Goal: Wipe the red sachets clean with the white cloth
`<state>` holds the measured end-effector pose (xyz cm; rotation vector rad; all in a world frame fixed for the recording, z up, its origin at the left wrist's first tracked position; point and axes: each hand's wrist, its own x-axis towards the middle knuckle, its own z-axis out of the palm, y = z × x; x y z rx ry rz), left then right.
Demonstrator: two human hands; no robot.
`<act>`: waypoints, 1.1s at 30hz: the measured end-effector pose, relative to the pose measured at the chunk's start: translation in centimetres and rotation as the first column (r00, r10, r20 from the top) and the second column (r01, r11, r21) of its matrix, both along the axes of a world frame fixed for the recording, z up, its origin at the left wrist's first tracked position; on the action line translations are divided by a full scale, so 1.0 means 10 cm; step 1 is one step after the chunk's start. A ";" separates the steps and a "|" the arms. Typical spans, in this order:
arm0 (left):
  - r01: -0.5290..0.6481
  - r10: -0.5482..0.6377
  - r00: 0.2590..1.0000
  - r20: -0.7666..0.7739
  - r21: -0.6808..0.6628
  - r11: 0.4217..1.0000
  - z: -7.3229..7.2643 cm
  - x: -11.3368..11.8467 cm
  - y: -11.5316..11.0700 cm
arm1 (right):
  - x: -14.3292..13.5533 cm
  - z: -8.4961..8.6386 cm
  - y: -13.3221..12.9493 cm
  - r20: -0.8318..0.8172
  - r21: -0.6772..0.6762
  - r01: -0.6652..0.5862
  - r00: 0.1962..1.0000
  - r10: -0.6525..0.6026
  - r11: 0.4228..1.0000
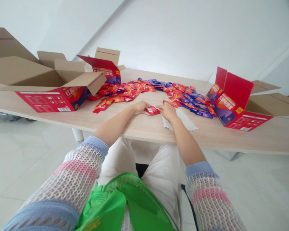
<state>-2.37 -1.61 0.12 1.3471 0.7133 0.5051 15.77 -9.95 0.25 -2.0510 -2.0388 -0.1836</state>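
A small red sachet (152,110) with white print lies between my two hands, just over the table near its front edge. My left hand (140,107) is closed round the sachet's left end. At its right end, the fingers of my right hand (168,111) are pinched on the edge; the fingertips are small and partly hidden. A white sheet like a tissue (186,120) lies beneath and beside my right wrist. Behind my hands, a curved heap of red sachets (132,91) and purple sachets (195,101) spreads across the table.
To the left stands a large open red carton (44,102) with brown flaps spread wide. A second open red carton (108,74) is behind it. Another open carton (240,117) stands at the right. The wooden table (146,128) meets a white wall behind.
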 end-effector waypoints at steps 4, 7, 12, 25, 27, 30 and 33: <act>-0.012 0.012 1.000 -0.013 -0.032 0.999 -0.01 0.02 0.01 | 0.06 -0.02 0.01 -0.017 -0.016 0.084 0.996 -0.084 0.996; -0.004 0.003 1.000 -0.020 -0.031 1.000 -0.01 0.02 0.01 | 0.09 -0.02 0.02 -0.024 -0.002 0.113 0.993 -0.113 0.994; 0.007 -0.009 0.999 -0.042 -0.041 0.999 0.01 0.01 0.01 | 0.17 -0.05 0.06 -0.058 0.006 0.183 0.982 -0.182 0.983; -0.011 0.011 1.000 -0.011 -0.037 0.999 -0.01 0.00 0.03 | -0.01 0.04 -0.05 -0.178 0.241 -0.114 0.971 0.160 0.964; -0.002 0.003 1.000 0.014 -0.023 1.000 -0.06 0.01 0.07 | -0.11 0.04 -0.05 -0.165 0.224 -0.229 0.949 0.268 0.947; 0.022 -0.022 1.000 0.006 -0.010 1.000 -0.10 0.03 0.11 | -0.22 -0.01 -0.02 -0.180 0.170 -0.386 0.892 0.414 0.907; 0.017 -0.018 0.999 -0.031 -0.008 1.000 -0.10 0.04 0.12 | -0.26 -0.06 0.03 -0.227 0.126 -0.437 0.861 0.455 0.891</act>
